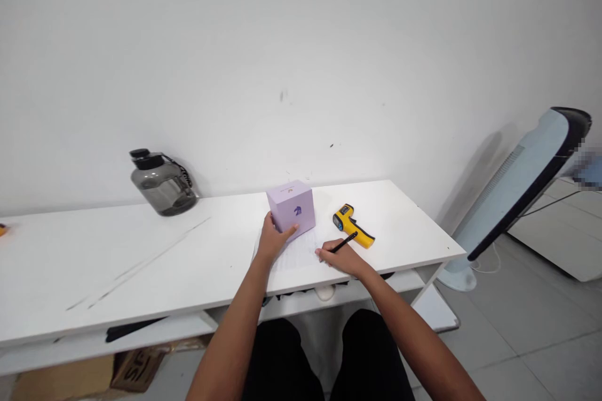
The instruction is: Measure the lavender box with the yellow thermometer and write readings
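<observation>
My left hand grips the lower front of a lilac box, thumb on its face and fingers round its left side. The box carries a small dark purple logo and stands over the back of a sheet of paper. Between the fingers of my right hand is a black pen, slanting up to the right. That hand rests at the paper's right edge; the pen's tip is hidden by my fingers. Just beyond it lies a yellow and black infrared thermometer gun on its side.
A grey transparent water jug with a black lid stands on the white desk near the wall. Under the desktop is a shelf, with cardboard below it. A tall pale blue and black appliance stands right of the desk on the tiled floor.
</observation>
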{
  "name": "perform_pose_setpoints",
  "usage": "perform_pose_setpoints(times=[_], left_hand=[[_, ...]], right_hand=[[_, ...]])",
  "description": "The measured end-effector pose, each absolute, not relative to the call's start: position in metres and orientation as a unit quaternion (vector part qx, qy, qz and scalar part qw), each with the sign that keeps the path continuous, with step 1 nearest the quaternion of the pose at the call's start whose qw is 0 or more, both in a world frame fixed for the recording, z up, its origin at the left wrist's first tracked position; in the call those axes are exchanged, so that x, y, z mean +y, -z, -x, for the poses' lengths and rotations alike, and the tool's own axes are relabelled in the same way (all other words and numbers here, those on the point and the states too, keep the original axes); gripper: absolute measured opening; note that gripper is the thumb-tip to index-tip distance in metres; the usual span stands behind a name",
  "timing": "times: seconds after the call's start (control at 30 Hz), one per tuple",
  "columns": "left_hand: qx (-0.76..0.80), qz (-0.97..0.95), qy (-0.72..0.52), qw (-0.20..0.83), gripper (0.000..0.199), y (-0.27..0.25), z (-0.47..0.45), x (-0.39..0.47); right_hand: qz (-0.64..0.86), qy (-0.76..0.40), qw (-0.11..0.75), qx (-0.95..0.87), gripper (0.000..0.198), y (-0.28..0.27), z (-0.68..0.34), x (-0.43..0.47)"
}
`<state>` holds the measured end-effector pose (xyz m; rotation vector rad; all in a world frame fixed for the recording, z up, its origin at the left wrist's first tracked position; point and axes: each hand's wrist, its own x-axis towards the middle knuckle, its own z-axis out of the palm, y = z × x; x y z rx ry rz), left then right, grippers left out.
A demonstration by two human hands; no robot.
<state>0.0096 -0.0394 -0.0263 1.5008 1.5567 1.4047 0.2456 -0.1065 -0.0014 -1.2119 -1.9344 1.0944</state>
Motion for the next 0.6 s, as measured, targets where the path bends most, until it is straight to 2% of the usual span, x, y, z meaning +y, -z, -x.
perform_pose_setpoints(times=[0.23,0.6], left_hand=[[0.586,-0.575,-0.505,0.267,0.090,0.0266,-0.0100,-0.0403],[0.584,-0.581,-0.502,0.263,0.088,0.0286,-0.0083,-0.0390]], right_hand=[[0.469,-0.377,0.291,-0.744,0.031,0.0011,-0.2452,-0.1075],[0.483,-0.399,0.300,-0.720,0.030,0.0037,-0.2451,-0.1064]])
